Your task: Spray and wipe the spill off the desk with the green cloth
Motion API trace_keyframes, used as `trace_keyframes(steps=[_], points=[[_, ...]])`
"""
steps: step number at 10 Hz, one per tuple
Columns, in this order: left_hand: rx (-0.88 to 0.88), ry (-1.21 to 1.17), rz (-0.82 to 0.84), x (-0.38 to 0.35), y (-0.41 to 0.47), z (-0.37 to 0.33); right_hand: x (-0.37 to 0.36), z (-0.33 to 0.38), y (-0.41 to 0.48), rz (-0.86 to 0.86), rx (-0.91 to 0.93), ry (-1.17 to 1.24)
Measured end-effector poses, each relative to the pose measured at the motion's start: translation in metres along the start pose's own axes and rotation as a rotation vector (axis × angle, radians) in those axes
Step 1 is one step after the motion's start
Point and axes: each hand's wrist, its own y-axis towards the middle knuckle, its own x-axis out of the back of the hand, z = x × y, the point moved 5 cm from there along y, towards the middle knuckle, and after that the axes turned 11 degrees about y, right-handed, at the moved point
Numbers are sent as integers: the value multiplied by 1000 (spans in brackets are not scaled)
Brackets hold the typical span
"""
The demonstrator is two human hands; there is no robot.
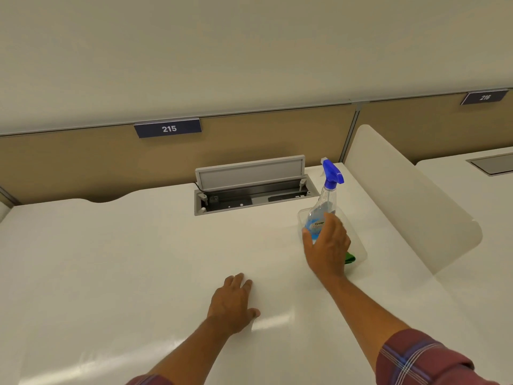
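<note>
A clear spray bottle (324, 201) with a blue trigger head stands in a clear plastic bin (359, 250) at the right of the white desk (125, 259). My right hand (327, 245) is spread in front of the bottle's lower part, fingers apart, right at it; whether it touches the bottle I cannot tell. A corner of the green cloth (350, 257) shows in the bin, behind that hand. My left hand (234, 301) lies flat on the desk, palm down, holding nothing. I see no distinct spill on the desk.
An open grey cable hatch (249, 187) with its lid raised sits at the desk's back edge. A white divider panel (410, 207) stands to the right of the bin. A tan partition with number plate 215 (168, 128) runs along the back.
</note>
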Motion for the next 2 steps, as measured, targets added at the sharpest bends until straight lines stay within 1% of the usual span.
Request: trace_keyframes(steps=[1, 2], points=[[-8, 10, -1, -6, -5, 7, -13, 17, -29, 61, 105, -46], [-18, 27, -20, -11, -17, 16, -37, 38, -64, 278, 260, -136]])
